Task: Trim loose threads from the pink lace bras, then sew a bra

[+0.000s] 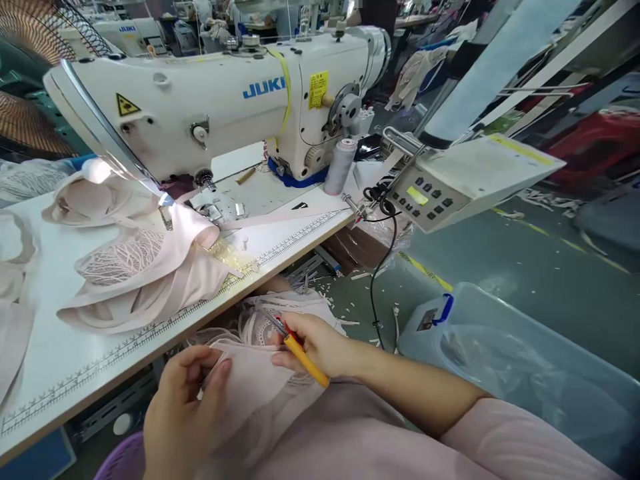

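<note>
In my right hand point(317, 343) is a seam ripper with a yellow handle point(307, 362); its metal end points up and left, over pale pink fabric. My left hand point(193, 393) pinches the edge of this thin pink garment piece point(250, 377) between thumb and fingers. The piece hangs over my lap, with lace and straps bunched behind it. On the table above lies a pale pink bra point(150, 267), partly beneath the head of the white sewing machine point(225, 100).
A ruler strip runs along the front edge of the white table point(50, 347). A grey thread cone point(341, 167) stands by the machine, near a control box point(450, 183). At right on the floor is a clear plastic bin point(520, 360). A fan point(35, 40) is at upper left.
</note>
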`<act>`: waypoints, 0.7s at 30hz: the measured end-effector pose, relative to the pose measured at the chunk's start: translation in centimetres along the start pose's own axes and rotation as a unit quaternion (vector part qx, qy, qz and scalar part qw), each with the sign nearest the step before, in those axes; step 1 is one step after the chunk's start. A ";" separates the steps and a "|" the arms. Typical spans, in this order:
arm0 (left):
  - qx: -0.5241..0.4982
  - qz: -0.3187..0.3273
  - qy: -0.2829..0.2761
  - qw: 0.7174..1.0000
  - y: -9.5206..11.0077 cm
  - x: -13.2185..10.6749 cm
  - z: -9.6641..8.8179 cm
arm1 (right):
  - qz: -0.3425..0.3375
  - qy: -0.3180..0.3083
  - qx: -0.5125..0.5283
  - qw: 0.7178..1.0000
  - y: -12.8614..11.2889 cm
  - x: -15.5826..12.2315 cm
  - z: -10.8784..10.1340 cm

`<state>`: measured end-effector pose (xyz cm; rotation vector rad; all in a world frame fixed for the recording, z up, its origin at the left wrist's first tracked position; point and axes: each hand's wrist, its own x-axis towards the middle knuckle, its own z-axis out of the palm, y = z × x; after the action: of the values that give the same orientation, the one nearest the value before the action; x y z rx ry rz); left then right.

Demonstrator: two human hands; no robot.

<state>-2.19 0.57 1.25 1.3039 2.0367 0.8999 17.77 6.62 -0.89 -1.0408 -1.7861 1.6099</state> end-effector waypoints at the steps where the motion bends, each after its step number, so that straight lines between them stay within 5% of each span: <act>1: -0.010 -0.002 -0.003 1.000 0.1 -0.1 0.1 | -0.003 0.010 -0.024 1.000 0.0 -0.2 0.0; 12: 0.073 0.112 -0.021 0.991 0.2 -0.1 -0.1 | -0.040 0.066 -0.114 0.990 0.6 -0.8 0.0; 21: -0.063 0.033 -0.073 0.995 3.2 -1.4 -1.9 | -0.079 0.037 -0.098 0.991 -3.6 -2.2 -1.7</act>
<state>-1.32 -0.23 5.09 1.3344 1.8059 0.9193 19.61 5.83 3.11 -1.0016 -1.9532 1.3068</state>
